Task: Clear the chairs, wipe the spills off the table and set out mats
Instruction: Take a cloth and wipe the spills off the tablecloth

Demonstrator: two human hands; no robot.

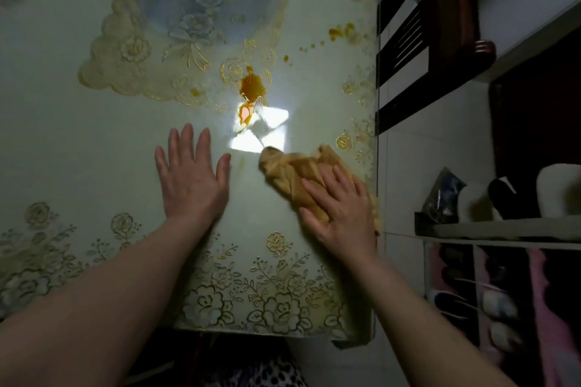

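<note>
The table (78, 151) is covered by a pale cloth with gold flower patterns. An orange-brown spill (252, 88) pools near the middle, and smaller orange drops (339, 31) are scattered toward the right edge. My right hand (338, 210) presses flat on a crumpled yellow-tan cloth (292, 170) near the table's right edge, below the spill. My left hand (191, 176) lies flat on the table with fingers spread, left of the cloth and holding nothing.
A lace-edged mat (176, 9) lies at the far middle of the table. A dark wooden chair (440, 25) stands beyond the right edge. A shelf (487, 231) with shoes and other items is at the right.
</note>
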